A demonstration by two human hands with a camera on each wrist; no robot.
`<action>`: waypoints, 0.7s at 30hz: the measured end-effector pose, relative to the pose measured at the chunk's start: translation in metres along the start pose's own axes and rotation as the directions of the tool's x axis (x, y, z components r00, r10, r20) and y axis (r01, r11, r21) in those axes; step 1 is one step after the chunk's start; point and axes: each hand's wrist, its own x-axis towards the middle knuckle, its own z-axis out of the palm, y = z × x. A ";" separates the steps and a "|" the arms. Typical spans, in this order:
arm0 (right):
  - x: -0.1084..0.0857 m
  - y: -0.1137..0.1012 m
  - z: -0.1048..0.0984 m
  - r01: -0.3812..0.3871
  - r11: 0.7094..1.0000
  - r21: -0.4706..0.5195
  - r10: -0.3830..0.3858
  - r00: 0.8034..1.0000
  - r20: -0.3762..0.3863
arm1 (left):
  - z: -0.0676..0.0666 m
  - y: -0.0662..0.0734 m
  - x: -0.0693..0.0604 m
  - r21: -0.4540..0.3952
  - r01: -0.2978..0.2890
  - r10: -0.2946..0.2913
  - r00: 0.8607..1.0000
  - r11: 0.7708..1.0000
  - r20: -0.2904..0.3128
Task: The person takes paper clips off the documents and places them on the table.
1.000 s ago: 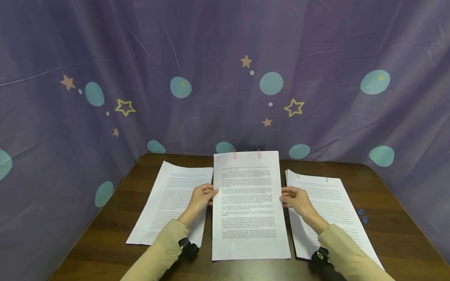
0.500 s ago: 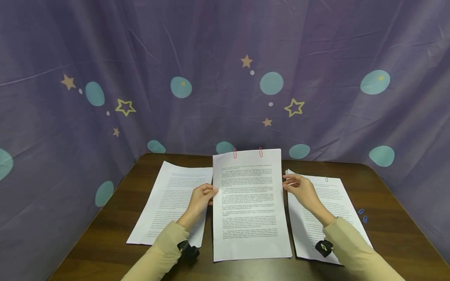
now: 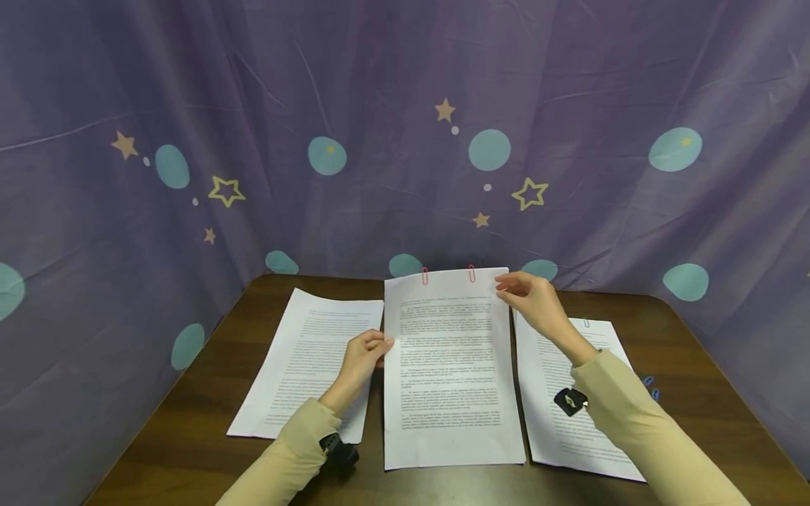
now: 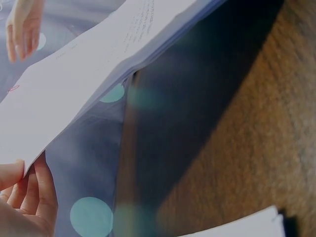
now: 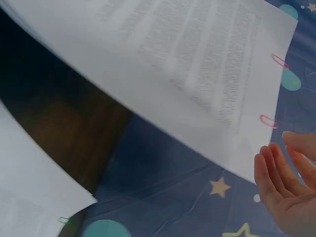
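Observation:
Between my hands a stack of printed paper [image 3: 449,365] is held up off the table, with two pink paper clips [image 3: 471,273] on its top edge. My left hand [image 3: 363,358] pinches its left edge, thumb in front and fingers behind, as the left wrist view shows too. My right hand [image 3: 531,299] is by the top right corner, fingers loosely bent. In the right wrist view a gap shows between its thumb and fingers [image 5: 275,173], with no paper between them; the corner is just beside.
Another printed stack [image 3: 310,365] lies on the brown wooden table [image 3: 190,429] at left. At right lies a third stack [image 3: 569,446] with a paper clip [image 3: 586,323] on its top edge. Two blue paper clips [image 3: 655,395] lie beyond it. A patterned curtain [image 3: 380,211] hangs behind.
My right hand has let go of the paper's right edge and moved up to the top right corner. My left hand keeps its pinch; the held stack has risen slightly on its right side.

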 end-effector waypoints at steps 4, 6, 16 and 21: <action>0.013 -0.009 0.001 0.018 1.000 -0.015 -0.018 0.999 0.027 | -0.001 -0.012 0.007 -0.021 -0.009 0.008 1.000 1.000 -0.001; 0.019 -0.013 0.001 0.021 0.999 -0.025 -0.020 0.999 0.038 | -0.001 -0.015 0.008 -0.019 -0.021 0.021 1.000 1.000 -0.011; 0.034 -0.021 0.005 0.001 1.000 -0.029 0.000 0.999 0.046 | -0.002 -0.017 0.007 -0.022 -0.019 0.019 1.000 1.000 -0.007; 0.037 -0.022 0.006 -0.008 1.000 -0.028 0.010 0.998 0.069 | -0.003 -0.018 0.009 -0.028 -0.023 0.023 1.000 0.999 0.009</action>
